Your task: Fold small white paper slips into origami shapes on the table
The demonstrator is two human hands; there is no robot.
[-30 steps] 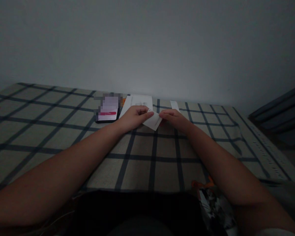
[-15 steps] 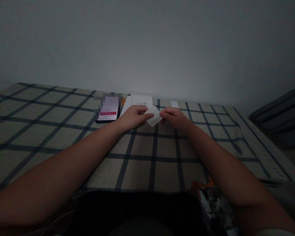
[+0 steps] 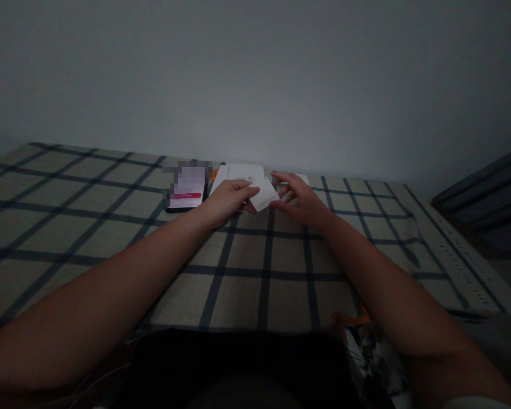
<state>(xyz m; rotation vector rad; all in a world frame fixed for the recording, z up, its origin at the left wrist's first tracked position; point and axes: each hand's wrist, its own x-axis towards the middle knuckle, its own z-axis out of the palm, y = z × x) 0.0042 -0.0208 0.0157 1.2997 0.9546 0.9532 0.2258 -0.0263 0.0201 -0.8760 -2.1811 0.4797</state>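
Note:
My left hand (image 3: 232,196) pinches a small white card or paper piece (image 3: 264,194) between thumb and fingers, with faint print along its lower edge. To its right, my right hand (image 3: 300,199) has its fingers spread apart; the thumb is at the card's right corner, and whether it touches cannot be made out. Behind the left hand lies a larger white printed sheet or flat box (image 3: 241,171), partly hidden by that hand. Another small white piece (image 3: 302,179) lies behind my right hand, mostly covered by it.
A phone (image 3: 187,193) with a lit screen lies left of the white sheet. The checked cloth (image 3: 242,289) covers the surface up to a plain wall (image 3: 255,85). A patterned bundle with orange (image 3: 375,352) sits near my lap, and a dark striped fabric (image 3: 489,199) is at the right.
My right hand has opened from its pinch at the card, its fingers spreading upward. The card has shifted slightly up and left with my left hand.

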